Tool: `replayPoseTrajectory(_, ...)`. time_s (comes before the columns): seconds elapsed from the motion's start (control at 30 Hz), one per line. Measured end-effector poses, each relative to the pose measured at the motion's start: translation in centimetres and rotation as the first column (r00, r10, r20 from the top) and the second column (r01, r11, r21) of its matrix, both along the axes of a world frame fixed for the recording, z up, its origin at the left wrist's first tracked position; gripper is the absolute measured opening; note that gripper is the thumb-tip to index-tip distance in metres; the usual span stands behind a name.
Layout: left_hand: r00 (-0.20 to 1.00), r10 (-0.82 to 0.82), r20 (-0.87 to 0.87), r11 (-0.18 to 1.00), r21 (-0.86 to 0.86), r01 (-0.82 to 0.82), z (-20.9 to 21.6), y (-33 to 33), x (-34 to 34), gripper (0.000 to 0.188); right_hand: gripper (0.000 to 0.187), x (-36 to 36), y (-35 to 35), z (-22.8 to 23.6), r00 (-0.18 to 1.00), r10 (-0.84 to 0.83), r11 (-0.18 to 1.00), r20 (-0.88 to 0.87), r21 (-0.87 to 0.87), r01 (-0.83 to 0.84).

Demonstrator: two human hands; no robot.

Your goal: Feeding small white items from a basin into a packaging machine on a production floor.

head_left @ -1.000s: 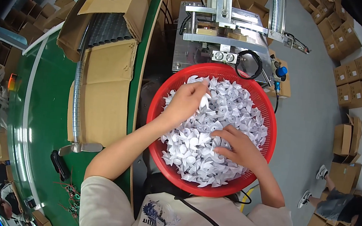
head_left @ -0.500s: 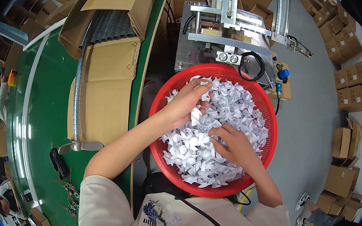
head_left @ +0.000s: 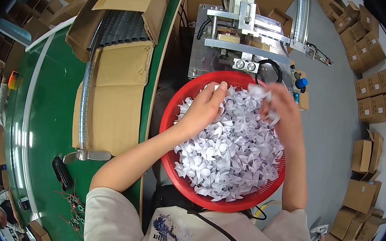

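A round red plastic basket (head_left: 214, 204) sits in front of me, heaped with small white pieces (head_left: 227, 157) that have pointed, petal-like tips. My left hand (head_left: 207, 107) is over the basket's upper left part, thumb and fingers closed, with some white showing at the fingertips. Above the upper right side of the heap, my right hand (head_left: 284, 112) is curled round a few white pieces (head_left: 258, 92) that stick out between its fingers. Motion blurs this hand slightly.
Beyond the basket stands a metal machine (head_left: 244, 47) with knobs and a black hose. To the left, a carton of dark tubes (head_left: 123, 29), a flattened cardboard flap (head_left: 111, 112) and a black case (head_left: 62, 172) lie on a green table (head_left: 46, 128). Stacked cartons (head_left: 383, 98) line the right.
My right hand has moved from the middle of the heap up and to the right, now with white pieces in it. The left hand stays near its place with its fingers drawn closer together.
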State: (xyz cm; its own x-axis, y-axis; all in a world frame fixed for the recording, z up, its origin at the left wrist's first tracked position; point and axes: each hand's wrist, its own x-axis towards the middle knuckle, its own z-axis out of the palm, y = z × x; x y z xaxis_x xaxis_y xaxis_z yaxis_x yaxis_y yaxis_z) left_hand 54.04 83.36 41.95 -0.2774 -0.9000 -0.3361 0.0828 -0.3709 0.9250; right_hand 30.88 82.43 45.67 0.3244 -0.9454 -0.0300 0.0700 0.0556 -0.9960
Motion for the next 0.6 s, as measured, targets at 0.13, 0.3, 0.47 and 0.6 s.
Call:
replayPoseTrajectory(0.13,0.982,0.057,0.178,0.959,-0.283,-0.004,-0.3,0.7,-0.3,0.032,0.026,1.2,-4.4,2.2,0.99,-0.098,0.995,0.099,0.023,0.096)
replayPoseTrajectory(0.3,0.927,0.139,0.349,0.796,-0.597,0.105,-0.2,0.7,-0.6,0.04,0.026,3.3,-7.3,3.8,0.979,-0.18,0.98,-0.096,-0.106,0.169)
replayPoseTrajectory(0.47,0.885,0.047,0.463,0.762,-0.59,0.269,-0.6,0.9,-0.4,0.04,0.027,4.2,-8.4,4.1,0.954,-0.199,0.975,-0.222,-0.138,0.172)
replayPoseTrajectory(0.6,0.892,0.069,0.446,0.686,-0.671,0.283,-1.6,1.2,-0.8,0.042,0.028,4.3,-7.9,4.1,0.943,-0.216,0.975,-0.255,-0.116,0.192)
